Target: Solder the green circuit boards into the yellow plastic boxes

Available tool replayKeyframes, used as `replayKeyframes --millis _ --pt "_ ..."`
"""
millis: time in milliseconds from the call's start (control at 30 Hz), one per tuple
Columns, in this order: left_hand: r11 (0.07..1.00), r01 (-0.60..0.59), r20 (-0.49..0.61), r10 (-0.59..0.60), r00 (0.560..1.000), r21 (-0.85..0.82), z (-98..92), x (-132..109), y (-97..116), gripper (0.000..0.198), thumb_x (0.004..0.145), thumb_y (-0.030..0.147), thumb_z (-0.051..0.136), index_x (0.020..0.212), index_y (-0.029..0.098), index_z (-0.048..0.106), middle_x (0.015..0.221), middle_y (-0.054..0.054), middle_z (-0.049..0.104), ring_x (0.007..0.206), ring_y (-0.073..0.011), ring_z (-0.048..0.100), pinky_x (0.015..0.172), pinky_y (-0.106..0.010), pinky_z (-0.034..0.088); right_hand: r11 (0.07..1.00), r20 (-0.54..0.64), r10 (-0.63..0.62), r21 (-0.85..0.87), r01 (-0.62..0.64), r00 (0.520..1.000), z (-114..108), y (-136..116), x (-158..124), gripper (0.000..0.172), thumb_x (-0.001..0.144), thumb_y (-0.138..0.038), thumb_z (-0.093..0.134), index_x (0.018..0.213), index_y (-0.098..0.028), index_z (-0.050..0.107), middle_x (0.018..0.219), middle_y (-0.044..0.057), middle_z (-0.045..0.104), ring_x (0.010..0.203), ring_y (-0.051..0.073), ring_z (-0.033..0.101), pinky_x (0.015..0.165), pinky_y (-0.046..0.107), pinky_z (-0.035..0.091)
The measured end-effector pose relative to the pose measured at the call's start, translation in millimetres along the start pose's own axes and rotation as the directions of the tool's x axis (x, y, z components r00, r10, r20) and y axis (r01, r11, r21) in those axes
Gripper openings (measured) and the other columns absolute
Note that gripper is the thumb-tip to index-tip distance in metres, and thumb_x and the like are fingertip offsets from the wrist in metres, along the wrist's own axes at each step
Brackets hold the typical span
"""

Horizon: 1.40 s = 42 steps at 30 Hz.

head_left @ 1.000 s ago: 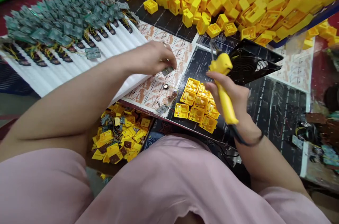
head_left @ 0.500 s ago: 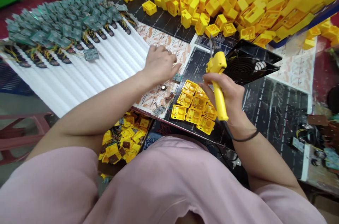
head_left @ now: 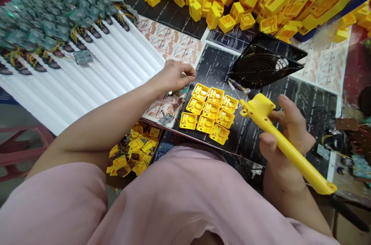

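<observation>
Gripping a yellow soldering tool (head_left: 290, 149), the right hand (head_left: 298, 131) points it toward the black fan (head_left: 252, 65). Just beside the yellow cases (head_left: 211, 109) on the bench (head_left: 217, 59), the left hand (head_left: 177, 76) forms a pinch; whether it grasps anything, I cannot tell.

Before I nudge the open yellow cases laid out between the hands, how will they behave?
The yellow cases look like thin-walled molded plastic, so probably stiff and light. They sit close together as separate pieces, so pushing one would likely shove its neighbours. They lie low and flat on the dark work surface, so sliding seems likelier than tipping.
</observation>
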<state>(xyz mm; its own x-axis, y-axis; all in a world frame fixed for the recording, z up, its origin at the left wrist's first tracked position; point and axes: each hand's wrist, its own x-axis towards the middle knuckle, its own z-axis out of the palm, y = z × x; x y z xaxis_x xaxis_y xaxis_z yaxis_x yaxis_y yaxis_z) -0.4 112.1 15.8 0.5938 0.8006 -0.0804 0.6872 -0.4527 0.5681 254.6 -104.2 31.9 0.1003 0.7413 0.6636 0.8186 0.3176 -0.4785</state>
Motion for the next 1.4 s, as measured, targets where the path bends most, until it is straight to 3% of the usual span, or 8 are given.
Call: replayKeyframes --millis 167,367,467,633,800,967,1200,1400 --pt "0.989 -0.073 0.045 0.068 0.997 0.13 5.8 -5.2 -8.9 0.024 0.091 0.026 0.062 0.105 0.021 0.081 0.097 -0.004 0.081 0.103 -0.0249 0.075 0.112 -0.046 0.046 0.935 -0.22 0.27 0.292 -0.2 0.937 18.0 -0.7 6.6 0.034 0.096 -0.049 0.069 0.116 -0.023 0.079 0.088 0.003 0.075 0.062 0.014 0.065 0.052 0.026 0.053" --pt "0.992 -0.037 0.021 0.034 0.999 0.118 4.7 -12.6 -6.2 0.025 0.09 0.028 0.06 0.103 0.02 0.08 0.098 -0.004 0.082 0.1 -0.024 0.075 0.114 -0.047 0.046 0.778 -0.219 0.519 0.522 -0.351 0.826 36.7 8.6 7.3 0.034 0.091 -0.055 0.072 0.09 -0.023 0.081 0.078 0.002 0.072 0.053 0.014 0.06 0.043 0.025 0.047" --pt "0.992 -0.035 0.036 0.031 0.999 0.121 1.7 -16.9 1.6 0.026 0.091 0.03 0.058 0.103 0.023 0.081 0.102 -0.003 0.082 0.103 -0.024 0.074 0.122 -0.054 0.034 0.831 -0.164 0.43 0.455 -0.319 0.888 37.5 3.4 7.9 0.019 0.089 -0.041 0.079 0.098 -0.025 0.08 0.083 0.001 0.075 0.059 0.015 0.065 0.049 0.025 0.052" --pt "0.985 -0.071 0.1 0.055 0.993 0.16 -3.7 -20.8 14.9 0.025 0.09 0.032 0.059 0.099 0.024 0.081 0.092 -0.002 0.081 0.098 -0.0235 0.073 0.115 -0.049 0.041 0.895 -0.017 0.277 0.367 -0.252 0.961 37.2 -4.8 3.4 0.041 0.091 -0.034 0.078 0.13 -0.027 0.067 0.079 -0.002 0.073 0.058 0.014 0.066 0.053 0.025 0.055" --pt "0.97 -0.06 0.164 0.021 0.986 0.236 -6.1 -19.2 23.4 0.026 0.087 0.03 0.057 0.096 0.023 0.081 0.088 -0.002 0.08 0.094 -0.0233 0.073 0.116 -0.049 0.038 0.986 -0.024 0.103 0.135 -0.099 0.994 42.9 -6.1 -2.5 0.026 0.088 -0.036 0.081 0.109 -0.024 0.07 0.088 0.001 0.077 0.065 0.017 0.073 0.058 0.026 0.061" --pt "0.953 -0.087 0.205 0.027 0.978 0.291 -6.4 -14.7 27.9 0.024 0.085 0.03 0.057 0.09 0.021 0.079 0.086 -0.002 0.079 0.093 -0.0236 0.073 0.114 -0.048 0.04 0.987 -0.074 -0.123 0.096 0.13 0.99 47.6 -8.5 4.0 0.02 0.086 -0.029 0.082 0.09 -0.024 0.064 0.073 -0.003 0.074 0.056 0.016 0.072 0.05 0.022 0.058" --pt "0.94 -0.133 0.239 0.057 0.969 0.316 -6.2 -10.6 26.3 0.023 0.085 0.031 0.057 0.088 0.022 0.078 0.084 -0.001 0.078 0.091 -0.0232 0.072 0.113 -0.048 0.039 0.995 0.029 -0.034 0.1 0.031 0.999 40.6 -11.4 4.6 0.035 0.087 -0.027 0.08 0.119 -0.025 0.067 0.093 0.001 0.08 0.064 0.017 0.075 0.06 0.026 0.063" --pt "0.929 -0.14 0.244 0.056 0.968 0.342 -5.1 -7.6 25.7 0.022 0.084 0.03 0.057 0.085 0.024 0.078 0.077 0.0 0.075 0.092 -0.0238 0.071 0.118 -0.051 0.033 0.966 0.021 -0.199 0.172 0.192 0.98 45.5 -9.5 7.7 0.023 0.083 -0.019 0.082 0.09 -0.026 0.062 0.072 -0.004 0.075 0.058 0.018 0.073 0.052 0.025 0.06"
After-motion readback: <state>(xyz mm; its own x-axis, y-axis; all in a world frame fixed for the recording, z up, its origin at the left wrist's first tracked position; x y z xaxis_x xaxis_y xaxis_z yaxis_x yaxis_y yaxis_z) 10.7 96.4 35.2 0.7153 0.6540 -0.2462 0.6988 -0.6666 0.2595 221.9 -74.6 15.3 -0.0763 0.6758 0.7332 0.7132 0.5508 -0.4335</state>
